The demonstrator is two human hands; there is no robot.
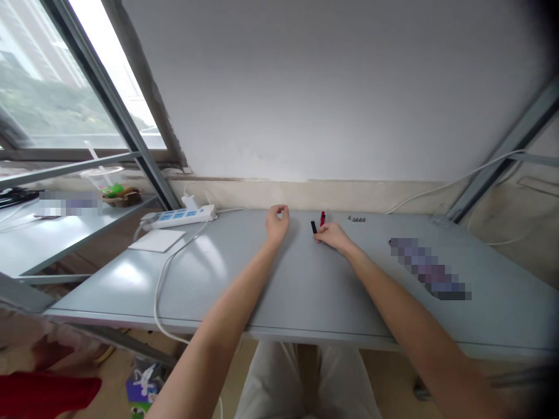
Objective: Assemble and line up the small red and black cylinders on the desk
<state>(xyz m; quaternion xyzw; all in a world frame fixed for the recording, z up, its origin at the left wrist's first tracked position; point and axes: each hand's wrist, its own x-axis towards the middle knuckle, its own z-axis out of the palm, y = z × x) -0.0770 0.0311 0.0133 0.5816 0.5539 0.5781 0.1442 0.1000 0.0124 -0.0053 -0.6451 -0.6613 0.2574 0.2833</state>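
My right hand (333, 235) pinches the lower end of a small black stick-like piece (313, 226), which is tilted above or on the grey desk. Just behind it stands a small red piece (322, 218) of similar size, apart from my fingers. To the left, my left hand (276, 223) is raised near the back of the desk with thumb and fingers curled together. Whatever it may hold is too small to make out. Several small metallic pieces (358, 220) sit in a short row to the right of my right hand.
A white power strip (183, 216) with a plugged-in adapter lies at the back left. Its white cable (159, 285) runs over the front edge. Beside it lies a flat white sheet (157, 240). A blurred-out long object (425, 267) rests at the right. Behind rises a wall (323, 105).
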